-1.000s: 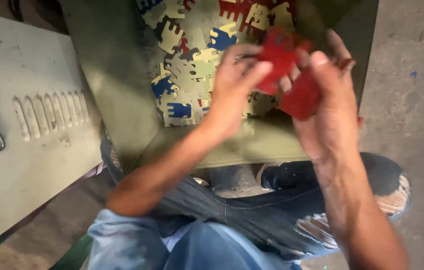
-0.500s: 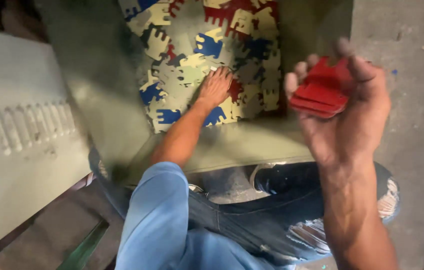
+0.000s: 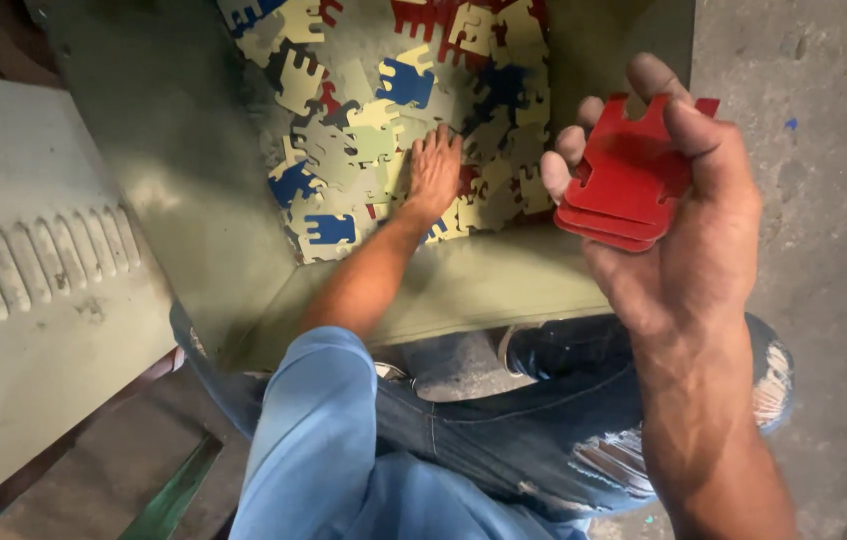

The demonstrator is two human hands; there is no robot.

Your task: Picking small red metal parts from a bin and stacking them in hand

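While crouched in torn jeans (image 3: 543,440) on the concrete floor (image 3: 823,150), holding nearest: right hand (image 3: 683,230), raised over the box's near right corner, clenched on a stack of red pieces (image 3: 623,190), thumb on top, fingers beneath. No longer shared between two hands, as a second ago. Farther in: left hand (image 3: 433,175), gone down into the green box (image 3: 193,200), laid flat, fingers spread, on the heap of coloured pieces (image 3: 363,140) by the near edge, closed on nothing. Stack now carried single-handed; other hand free among loose pieces. At far left, grey metal cabinet (image 3: 33,300).
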